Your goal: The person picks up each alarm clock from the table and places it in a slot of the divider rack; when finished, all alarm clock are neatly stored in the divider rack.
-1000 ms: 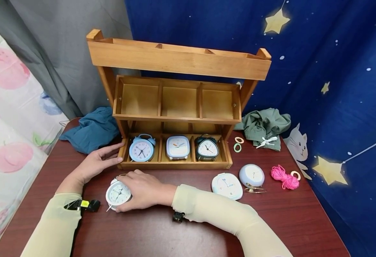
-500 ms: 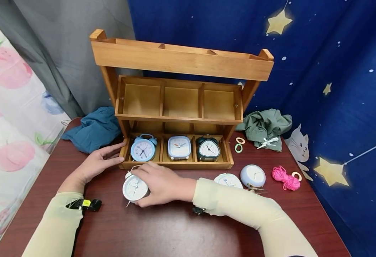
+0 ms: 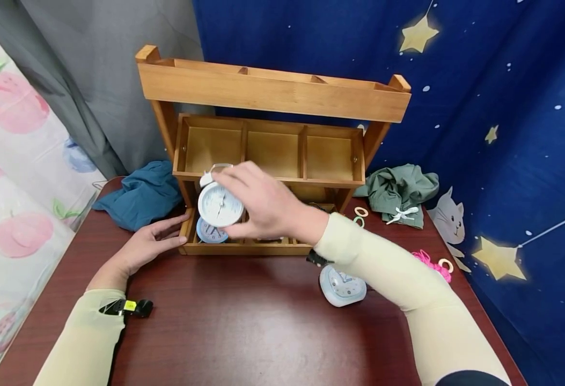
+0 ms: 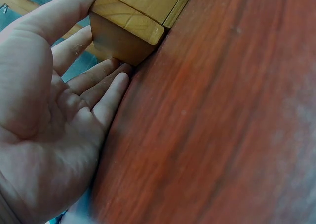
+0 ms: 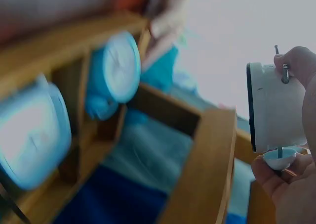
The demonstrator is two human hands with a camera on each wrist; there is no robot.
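Observation:
My right hand (image 3: pixel 265 203) grips a white twin-bell alarm clock (image 3: pixel 220 205) in the air, in front of the wooden rack (image 3: pixel 272 94) at its left side. In the right wrist view, the thumb and fingers hold the white clock's body near a bell (image 5: pixel 280 158). Below it, a blue twin-bell alarm clock (image 3: pixel 211 232) stands in the bottom tier's left compartment, partly covered. A square pale blue clock (image 5: pixel 37 135) sits beside it, mostly behind my hand in the head view. My left hand (image 3: pixel 139 247) touches the bottom tier's left end with fairly straight fingers.
The rack's middle tier (image 3: pixel 270 153) has three compartments. A rounded white clock (image 3: pixel 342 288) lies on the table (image 3: pixel 243 321) near my right forearm. Pink yarn (image 3: pixel 427 259), wooden rings (image 3: pixel 361 211), a green cloth (image 3: pixel 398 187) and a teal cloth (image 3: pixel 139 195) lie around the rack.
My right hand has lifted the white alarm clock off the table and carried it up and right, to in front of the rack's left side. The left hand stays at the rack's end.

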